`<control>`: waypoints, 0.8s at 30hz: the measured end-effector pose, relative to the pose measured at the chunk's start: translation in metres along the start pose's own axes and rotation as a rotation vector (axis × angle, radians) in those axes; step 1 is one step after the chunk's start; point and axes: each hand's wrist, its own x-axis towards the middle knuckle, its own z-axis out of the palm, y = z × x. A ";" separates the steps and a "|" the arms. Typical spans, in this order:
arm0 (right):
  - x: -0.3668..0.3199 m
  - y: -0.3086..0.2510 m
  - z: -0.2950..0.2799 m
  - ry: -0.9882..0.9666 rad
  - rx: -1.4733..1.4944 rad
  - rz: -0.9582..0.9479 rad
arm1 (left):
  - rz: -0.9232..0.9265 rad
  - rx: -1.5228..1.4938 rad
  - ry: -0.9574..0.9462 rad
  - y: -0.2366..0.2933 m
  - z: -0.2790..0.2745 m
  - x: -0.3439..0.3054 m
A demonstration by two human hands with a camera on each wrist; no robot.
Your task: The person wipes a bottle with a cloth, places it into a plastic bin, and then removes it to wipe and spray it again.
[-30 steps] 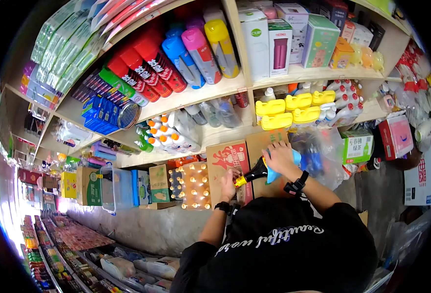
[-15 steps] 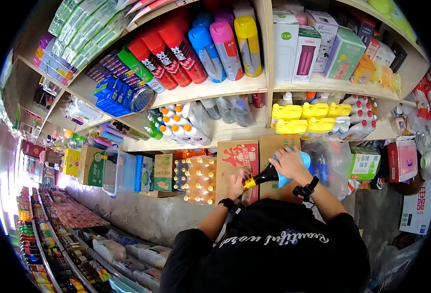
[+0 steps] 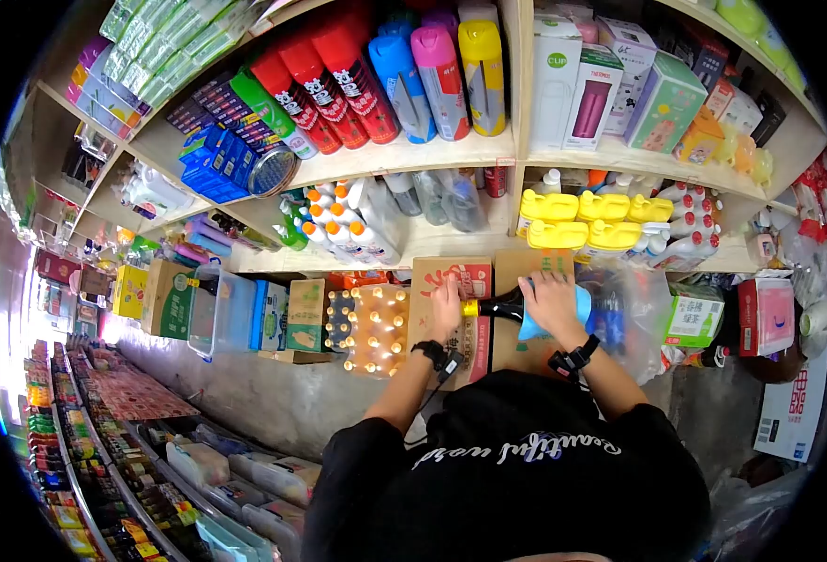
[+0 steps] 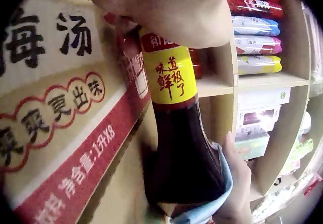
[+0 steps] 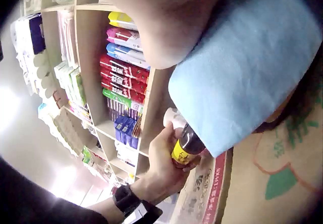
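A dark bottle (image 3: 501,307) with a yellow neck label (image 4: 171,75) lies sideways above two cardboard boxes. My left hand (image 3: 445,309) grips its neck end; in the right wrist view the fingers of that hand (image 5: 166,156) curl round the neck by the yellow label. Over the bottle's wide body is a light blue cloth (image 5: 247,67), and my right hand (image 3: 552,302) holds the cloth against the bottle. The bottle's base is hidden under cloth and hand.
Below the shelf (image 3: 413,169) stand the red-printed box (image 3: 475,361) and a plain box (image 3: 512,351). Orange-drink bottles (image 3: 379,328) are to their left, a clear plastic bag (image 3: 633,323) to their right. Yellow jugs (image 3: 554,234) fill the lower shelf above.
The bottle has gone from slanting to nearly level, its neck end higher in view. My left hand has moved up with it. Both hands stay on the bottle and cloth.
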 end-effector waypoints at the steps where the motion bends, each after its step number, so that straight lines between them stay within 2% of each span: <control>1: 0.000 -0.001 0.002 0.025 -0.029 0.041 | 0.027 -0.019 0.030 -0.002 0.003 0.007; 2: 0.002 -0.001 0.004 0.029 -0.011 0.039 | 0.050 -0.038 0.056 -0.005 0.006 0.011; 4: 0.001 0.002 0.007 0.023 0.030 0.056 | -0.010 -0.100 -0.030 0.011 -0.003 0.013; 5: -0.003 0.005 0.006 0.069 0.064 -0.006 | -0.039 -0.129 -0.079 0.018 -0.010 0.010; 7: -0.007 0.010 -0.010 0.178 0.127 -0.130 | -0.075 -0.107 -0.020 0.021 -0.021 -0.003; 8: -0.012 0.014 -0.026 -0.013 0.181 -0.132 | -0.084 -0.097 0.015 0.021 -0.027 -0.006; 9: -0.015 0.018 -0.042 -0.031 0.207 -0.174 | -0.228 -0.227 -0.011 0.003 -0.033 -0.012; 12: -0.031 0.044 -0.061 -0.137 0.242 -0.275 | -0.234 -0.235 -0.062 -0.007 -0.053 -0.039; 17: -0.046 0.071 -0.068 -0.232 0.115 -0.502 | -0.168 -0.338 -0.176 -0.012 -0.054 -0.066; 18: -0.046 0.072 -0.071 -0.247 0.111 -0.560 | -0.214 -0.261 -0.216 -0.011 -0.055 -0.070; 19: -0.045 0.073 -0.073 -0.261 0.105 -0.618 | -0.170 -0.279 -0.217 -0.013 -0.053 -0.072; 21: -0.042 0.076 -0.077 -0.321 0.116 -0.669 | -0.080 -0.324 -0.213 -0.018 -0.049 -0.073; 24: -0.026 0.077 -0.085 -0.308 0.110 -0.727 | -0.096 -0.287 -0.224 -0.028 -0.050 -0.072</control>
